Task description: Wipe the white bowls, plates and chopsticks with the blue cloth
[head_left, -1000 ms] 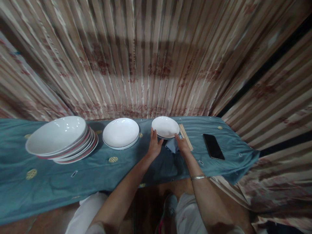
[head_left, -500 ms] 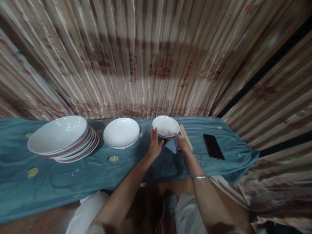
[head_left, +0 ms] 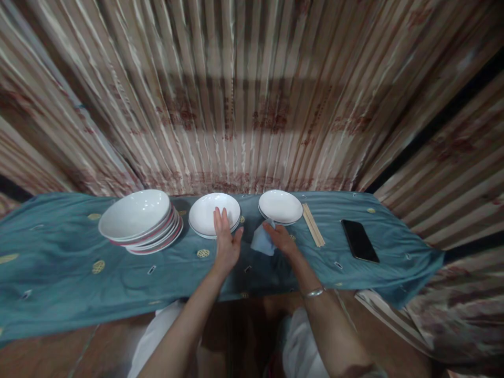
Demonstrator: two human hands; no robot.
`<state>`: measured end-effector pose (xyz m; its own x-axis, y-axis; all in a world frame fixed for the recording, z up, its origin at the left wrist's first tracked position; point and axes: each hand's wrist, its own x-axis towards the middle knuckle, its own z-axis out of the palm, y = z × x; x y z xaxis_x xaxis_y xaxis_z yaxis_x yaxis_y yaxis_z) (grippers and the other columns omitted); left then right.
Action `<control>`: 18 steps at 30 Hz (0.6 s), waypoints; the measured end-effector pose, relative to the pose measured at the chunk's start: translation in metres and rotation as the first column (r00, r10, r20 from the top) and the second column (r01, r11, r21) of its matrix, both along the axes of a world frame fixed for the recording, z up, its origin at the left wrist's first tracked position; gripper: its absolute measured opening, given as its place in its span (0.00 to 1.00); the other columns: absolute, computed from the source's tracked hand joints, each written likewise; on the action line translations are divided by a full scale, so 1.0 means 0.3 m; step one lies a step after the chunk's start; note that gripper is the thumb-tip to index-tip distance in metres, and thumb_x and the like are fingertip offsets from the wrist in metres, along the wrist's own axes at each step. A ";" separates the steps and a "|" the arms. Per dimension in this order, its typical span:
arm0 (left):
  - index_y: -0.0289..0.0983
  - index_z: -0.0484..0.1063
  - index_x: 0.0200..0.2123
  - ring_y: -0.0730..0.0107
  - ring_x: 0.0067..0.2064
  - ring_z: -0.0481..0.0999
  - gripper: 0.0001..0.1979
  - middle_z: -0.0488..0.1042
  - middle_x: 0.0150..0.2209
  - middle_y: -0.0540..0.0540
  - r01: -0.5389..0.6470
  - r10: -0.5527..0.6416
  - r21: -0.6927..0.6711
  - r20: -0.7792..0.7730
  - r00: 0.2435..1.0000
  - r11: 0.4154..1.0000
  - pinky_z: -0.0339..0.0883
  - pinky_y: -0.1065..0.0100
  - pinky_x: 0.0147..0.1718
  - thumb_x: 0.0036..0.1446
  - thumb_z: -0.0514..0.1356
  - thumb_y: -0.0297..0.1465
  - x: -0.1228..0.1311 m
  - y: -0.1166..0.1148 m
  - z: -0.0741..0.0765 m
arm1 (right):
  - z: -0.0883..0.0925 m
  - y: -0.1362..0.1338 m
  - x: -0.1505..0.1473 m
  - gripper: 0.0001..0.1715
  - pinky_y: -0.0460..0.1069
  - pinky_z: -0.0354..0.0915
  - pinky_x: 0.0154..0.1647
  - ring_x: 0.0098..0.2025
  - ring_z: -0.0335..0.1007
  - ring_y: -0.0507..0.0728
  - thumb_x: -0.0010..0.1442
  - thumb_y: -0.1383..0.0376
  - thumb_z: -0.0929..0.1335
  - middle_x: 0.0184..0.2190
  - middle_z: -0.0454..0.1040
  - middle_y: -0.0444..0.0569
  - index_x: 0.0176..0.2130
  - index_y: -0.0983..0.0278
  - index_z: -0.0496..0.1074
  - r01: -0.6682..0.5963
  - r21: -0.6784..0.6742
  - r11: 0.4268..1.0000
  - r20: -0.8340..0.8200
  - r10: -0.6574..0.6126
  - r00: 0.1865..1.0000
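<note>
Both hands have been drawn away from the small plates (head_left: 280, 205): the left hand (head_left: 227, 245) is now held open over the near edge of the middle plates (head_left: 205, 211) — contact cannot be told — while the blue cloth (head_left: 262, 241) is gripped in the right hand (head_left: 282, 237), near the small plates. Stacking is judged done, the large dishes (head_left: 136, 214) being piled at left; what is left cannot be determined.
</note>
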<state>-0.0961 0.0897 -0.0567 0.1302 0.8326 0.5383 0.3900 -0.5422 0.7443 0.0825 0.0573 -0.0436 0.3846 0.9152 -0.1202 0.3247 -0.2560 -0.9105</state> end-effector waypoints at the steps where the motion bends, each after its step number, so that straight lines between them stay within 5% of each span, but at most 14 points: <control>1: 0.41 0.41 0.68 0.59 0.70 0.33 0.35 0.34 0.71 0.37 -0.031 0.031 0.027 -0.007 0.999 0.999 0.34 0.51 0.65 0.62 0.53 0.37 -0.028 0.010 0.000 | 0.006 0.010 -0.022 0.23 0.46 0.53 0.26 0.22 0.59 0.52 0.56 0.53 0.64 0.14 0.60 0.39 0.16 0.61 0.63 -0.021 0.017 1.000 0.034 0.020 0.999; 9: 0.39 0.39 0.68 0.55 0.70 0.31 0.41 0.34 0.71 0.35 -0.193 0.197 -0.107 0.026 0.980 0.975 0.30 0.49 0.65 0.58 0.55 0.44 -0.160 0.065 -0.083 | 0.027 0.091 -0.150 0.20 0.48 0.60 0.36 0.33 0.71 0.59 0.60 0.53 0.65 0.23 0.73 0.50 0.23 0.61 0.71 -0.044 0.066 0.997 0.324 0.021 0.946; 13: 0.31 0.38 0.68 0.54 0.70 0.31 0.46 0.34 0.70 0.31 -0.230 0.246 -0.228 0.048 0.968 0.946 0.29 0.53 0.65 0.55 0.57 0.44 -0.188 0.089 -0.102 | 0.039 0.119 -0.203 0.25 0.50 0.62 0.43 0.43 0.74 0.63 0.63 0.49 0.62 0.38 0.78 0.59 0.40 0.66 0.75 -0.038 -0.044 0.998 0.552 0.056 0.832; 18: 0.24 0.40 0.67 0.51 0.70 0.32 0.48 0.35 0.70 0.28 -0.218 0.285 -0.382 0.128 0.950 0.898 0.28 0.60 0.66 0.53 0.60 0.41 -0.209 0.114 -0.103 | 0.054 0.144 -0.254 0.31 0.50 0.64 0.45 0.46 0.75 0.62 0.64 0.46 0.59 0.41 0.78 0.60 0.45 0.68 0.73 -0.039 -0.142 0.989 0.678 0.126 0.724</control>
